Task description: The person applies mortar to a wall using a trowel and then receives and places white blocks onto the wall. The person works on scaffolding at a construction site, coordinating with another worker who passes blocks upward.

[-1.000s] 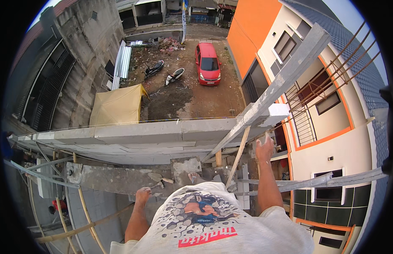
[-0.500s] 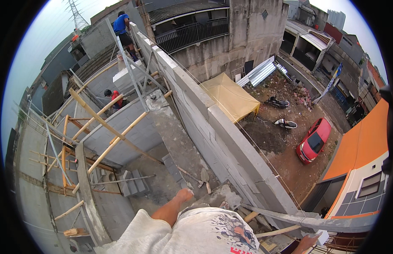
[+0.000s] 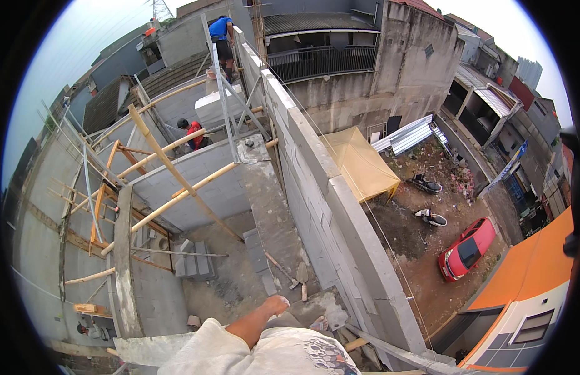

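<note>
My left hand point(image 3: 277, 305) is at the lower middle, in front of my pale printed shirt. Its fingers look curled closed, and whatever they may hold is too small to make out. Just beyond it, on a rough concrete ledge point(image 3: 271, 206), lies a pointed trowel point(image 3: 302, 275). Beside the trowel rests a long-handled tool, perhaps a hammer point(image 3: 279, 269), with a reddish handle. Part of my foot point(image 3: 320, 323) shows right of the hand. My right hand is out of the picture.
A light block wall point(image 3: 346, 212) runs away along the ledge's right, above a drop to a yard with a red car point(image 3: 468, 250). Bamboo poles point(image 3: 171, 169) cross the left. Grey blocks point(image 3: 195, 259) sit below. Co-workers in blue point(image 3: 221, 31) and red point(image 3: 195, 132) are farther off.
The view has swung, so the wall and yard sit farther right and lower. My right hand, earlier at the lower right with a whitish block, has left the picture. My left hand stays closed.
</note>
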`<action>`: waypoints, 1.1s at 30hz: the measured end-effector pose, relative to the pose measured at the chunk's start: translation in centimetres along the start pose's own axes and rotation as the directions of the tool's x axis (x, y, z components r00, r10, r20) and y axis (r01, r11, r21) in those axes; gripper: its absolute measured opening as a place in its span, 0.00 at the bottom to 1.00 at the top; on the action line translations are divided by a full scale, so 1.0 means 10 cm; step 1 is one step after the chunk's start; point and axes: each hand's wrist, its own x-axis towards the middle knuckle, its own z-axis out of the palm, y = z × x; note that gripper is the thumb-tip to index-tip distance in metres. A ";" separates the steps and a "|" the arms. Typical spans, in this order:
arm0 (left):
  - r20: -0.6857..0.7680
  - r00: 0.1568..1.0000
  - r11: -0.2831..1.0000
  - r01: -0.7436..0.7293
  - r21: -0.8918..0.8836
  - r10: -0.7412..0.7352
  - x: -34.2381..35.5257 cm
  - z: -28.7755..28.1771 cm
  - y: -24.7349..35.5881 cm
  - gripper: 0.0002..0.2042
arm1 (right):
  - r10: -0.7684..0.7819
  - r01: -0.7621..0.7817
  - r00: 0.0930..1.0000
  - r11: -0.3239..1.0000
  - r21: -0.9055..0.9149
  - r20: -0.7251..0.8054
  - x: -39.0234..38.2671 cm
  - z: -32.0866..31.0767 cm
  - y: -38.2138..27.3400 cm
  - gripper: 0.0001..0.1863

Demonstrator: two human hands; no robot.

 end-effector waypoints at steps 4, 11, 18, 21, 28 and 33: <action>0.019 1.000 0.998 0.012 0.070 -0.013 -0.03 -0.18 -0.06 0.16 | -0.104 0.084 0.974 0.991 0.106 0.200 -0.09 0.13 -0.53 0.39; -0.177 0.950 0.952 0.217 -0.215 -0.256 -0.26 -0.30 -0.52 0.16 | -0.214 0.151 0.875 0.973 0.175 0.435 -0.10 0.24 -1.14 0.32; -0.184 0.853 0.809 0.363 -0.461 -0.488 -0.98 0.02 -1.29 0.18 | -0.273 0.198 0.787 0.961 0.192 0.553 0.15 0.32 -1.73 0.26; -0.148 0.783 0.714 0.450 -0.537 -0.605 -1.41 0.29 -1.56 0.18 | -0.304 0.254 0.725 0.952 0.170 0.618 0.29 0.42 -2.01 0.23; -0.167 0.586 0.519 0.506 -0.689 -0.793 -2.25 0.88 -1.62 0.17 | -0.417 0.455 0.529 0.874 0.168 0.739 0.22 0.52 -3.24 0.13; 0.058 0.351 0.069 0.338 -0.938 -0.935 -2.57 1.27 -1.21 0.19 | -0.559 0.714 0.441 0.692 0.103 0.703 -0.19 0.60 -4.45 0.13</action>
